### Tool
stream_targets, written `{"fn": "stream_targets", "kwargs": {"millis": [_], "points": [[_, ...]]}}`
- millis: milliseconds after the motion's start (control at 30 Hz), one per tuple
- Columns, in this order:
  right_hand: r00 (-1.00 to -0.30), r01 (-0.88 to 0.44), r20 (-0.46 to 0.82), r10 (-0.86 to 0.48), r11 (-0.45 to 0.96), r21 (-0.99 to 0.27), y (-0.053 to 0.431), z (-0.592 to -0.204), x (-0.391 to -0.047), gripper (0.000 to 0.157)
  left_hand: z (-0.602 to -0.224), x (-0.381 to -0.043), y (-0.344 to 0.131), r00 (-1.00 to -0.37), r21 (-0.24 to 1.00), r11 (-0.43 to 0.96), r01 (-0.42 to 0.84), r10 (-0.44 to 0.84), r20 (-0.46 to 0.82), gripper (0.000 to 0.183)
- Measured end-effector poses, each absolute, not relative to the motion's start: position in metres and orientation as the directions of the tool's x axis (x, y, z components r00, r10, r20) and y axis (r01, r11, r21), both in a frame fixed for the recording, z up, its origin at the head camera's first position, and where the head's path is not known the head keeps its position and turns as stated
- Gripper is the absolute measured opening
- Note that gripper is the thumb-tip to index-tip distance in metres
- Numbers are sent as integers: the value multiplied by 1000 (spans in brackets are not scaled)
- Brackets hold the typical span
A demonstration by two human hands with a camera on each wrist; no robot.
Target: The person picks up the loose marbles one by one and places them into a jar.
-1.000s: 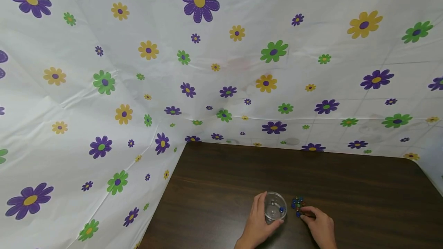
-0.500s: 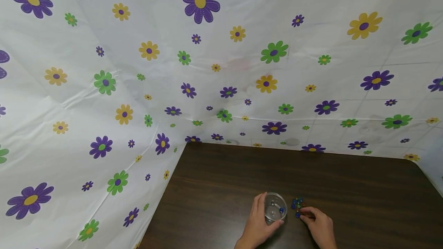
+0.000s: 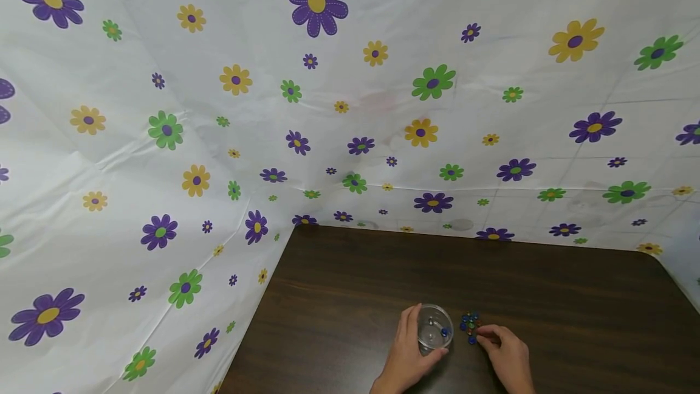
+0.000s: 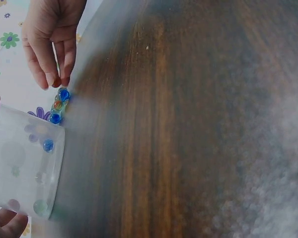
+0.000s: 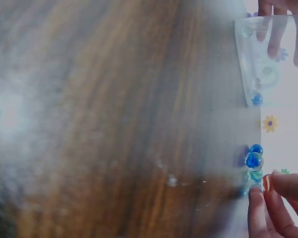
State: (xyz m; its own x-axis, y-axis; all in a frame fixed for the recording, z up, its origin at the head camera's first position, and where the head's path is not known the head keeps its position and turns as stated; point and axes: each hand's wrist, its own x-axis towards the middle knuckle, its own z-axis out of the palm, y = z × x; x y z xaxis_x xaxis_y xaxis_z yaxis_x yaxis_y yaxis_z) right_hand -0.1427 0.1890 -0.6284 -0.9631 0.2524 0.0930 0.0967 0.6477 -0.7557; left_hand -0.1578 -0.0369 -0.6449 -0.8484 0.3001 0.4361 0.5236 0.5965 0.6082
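My left hand (image 3: 406, 351) grips a clear plastic cup (image 3: 429, 345) that stands on the table, thumb and fingers on opposite sides. Inside the cup lie a blue marble (image 4: 48, 145) and a couple of paler ones. To its right is a small cluster of blue, green and orange marbles (image 3: 470, 321). At the near right edge of that cluster, my right hand (image 3: 507, 354) pinches an orange-red marble (image 5: 266, 182) between thumb and fingers. In the head view this marble is hidden by the fingertips. A blue marble (image 3: 472, 340) lies just left of those fingertips.
The dark wood-grain table (image 3: 339, 284) extends around both hands. A white sheet with printed flowers (image 3: 350, 108) hangs behind the table and along its left side.
My right hand has shifted slightly to the right, its fingertips drawing a little away from the near blue marble. My left hand and the cup stay in place.
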Motion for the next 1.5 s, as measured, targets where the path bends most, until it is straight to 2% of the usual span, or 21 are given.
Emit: {"fn": "stream_targets", "kwargs": {"millis": [433,533,633,800,1067,1500], "points": [[-917,28,256,307,688,-725,182,-615,-144,14,-644,-158,-38,-833,592,595,544,303,462,93],[-922,45,229,313,673,-738,181,-610,-145,12,-644,-158,-38,-834,595,591,544,305,459,93],[-936,103,139,324,626,-773,180,-601,-145,9,-643,-158,-38,-839,603,589,538,307,449,91],[-947,159,29,319,546,-822,174,-583,-142,14,-643,-158,-38,-851,617,589,523,312,423,89],[-939,82,87,333,461,-884,157,-565,-140,11,-643,-158,-39,-843,601,594,534,316,436,89],[-932,3,162,325,453,-891,137,-558,-141,11,-645,-158,-39,-838,596,595,540,316,444,90]]}}
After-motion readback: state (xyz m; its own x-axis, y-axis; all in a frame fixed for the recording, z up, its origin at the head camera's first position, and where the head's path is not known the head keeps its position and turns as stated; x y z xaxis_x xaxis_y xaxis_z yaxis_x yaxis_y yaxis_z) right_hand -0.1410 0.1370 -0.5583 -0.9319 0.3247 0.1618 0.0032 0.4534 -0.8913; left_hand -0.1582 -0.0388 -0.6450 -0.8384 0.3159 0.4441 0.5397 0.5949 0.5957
